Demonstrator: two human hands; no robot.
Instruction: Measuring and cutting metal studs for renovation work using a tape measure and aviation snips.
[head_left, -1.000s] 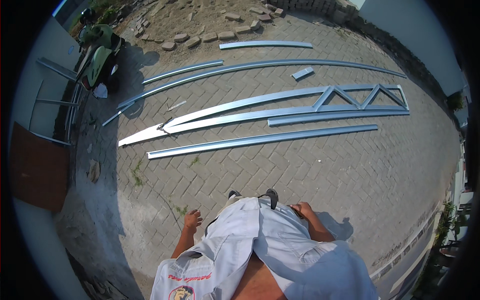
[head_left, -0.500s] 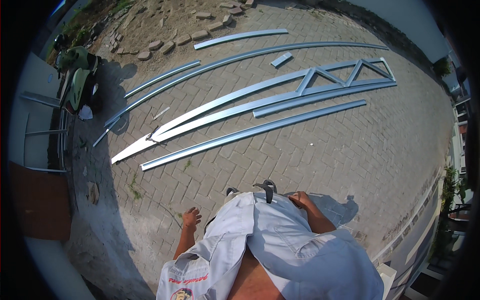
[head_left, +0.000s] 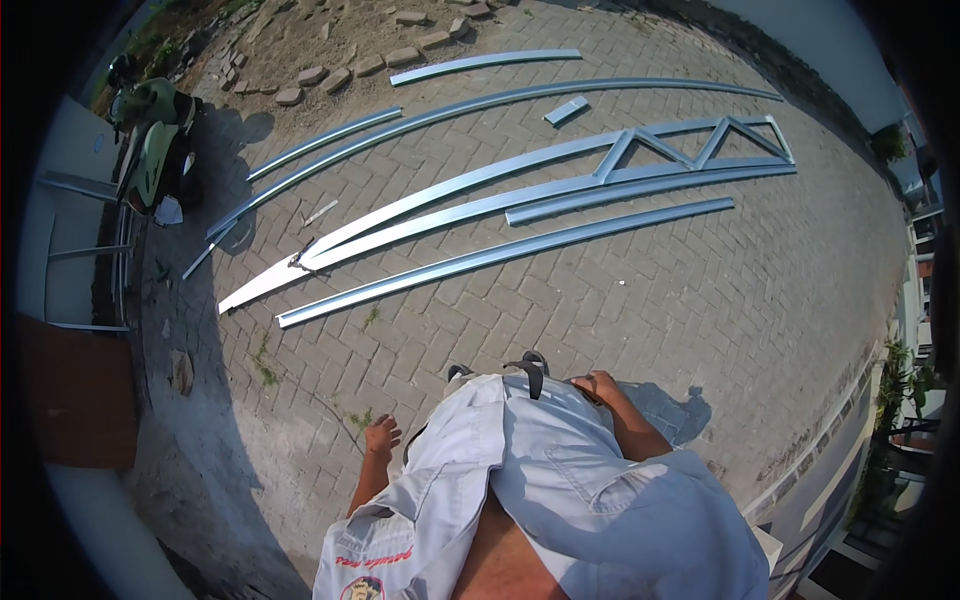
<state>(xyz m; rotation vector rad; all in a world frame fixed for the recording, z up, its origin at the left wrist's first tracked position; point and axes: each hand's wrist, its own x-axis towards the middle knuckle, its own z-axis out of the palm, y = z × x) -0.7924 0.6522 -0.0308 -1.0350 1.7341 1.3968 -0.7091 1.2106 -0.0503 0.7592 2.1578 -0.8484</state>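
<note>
My left hand (head_left: 382,435) hangs beside my body over the paving, its fingers loosely curled and apart, holding nothing. At my right hip rests my right hand (head_left: 598,387), against the light grey shirt (head_left: 560,430); its fingertips are partly hidden. Ahead on the ground lies a long silvery metal truss (head_left: 440,222), with zigzag braces (head_left: 662,148) towards its right end. A small dark clamp-like tool (head_left: 299,262) sits where its two long members meet at the left. A loose metal channel (head_left: 500,262) lies on the near side of the truss. Neither hand touches the metal.
Beyond the truss lie a long channel (head_left: 480,97), shorter lengths (head_left: 485,67) and a short offcut (head_left: 567,110). A green scooter (head_left: 155,150) stands far left near an orange-brown panel (head_left: 75,395). Loose bricks (head_left: 370,66) edge a dirt patch (head_left: 290,45).
The view has tilted slightly, so the truss and channels sit a little higher in the picture. Both hands keep nearly the same places beside my body.
</note>
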